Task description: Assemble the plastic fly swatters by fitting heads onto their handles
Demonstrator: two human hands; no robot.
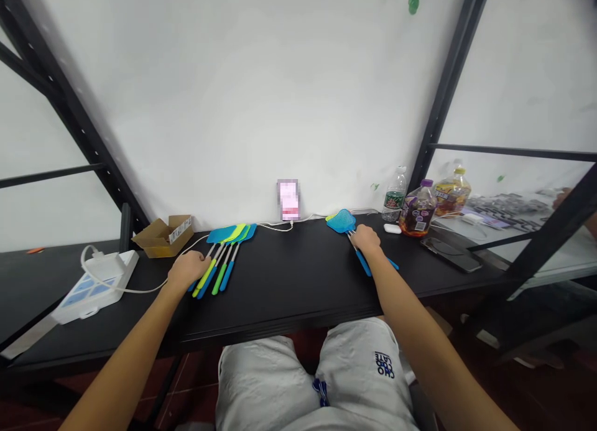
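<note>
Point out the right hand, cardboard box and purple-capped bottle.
Right hand (365,239), head view: back of the hand.
Cardboard box (163,247), head view: front side.
Purple-capped bottle (417,213), head view: dark label.

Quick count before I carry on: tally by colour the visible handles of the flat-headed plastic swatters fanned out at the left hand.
Slim blue plastic handles: 3, one partly covered by the left hand
Slim yellow-green plastic handle: 1
Slim green plastic handle: 1
Total: 5 visible; any fully under the hand cannot be counted.
</note>
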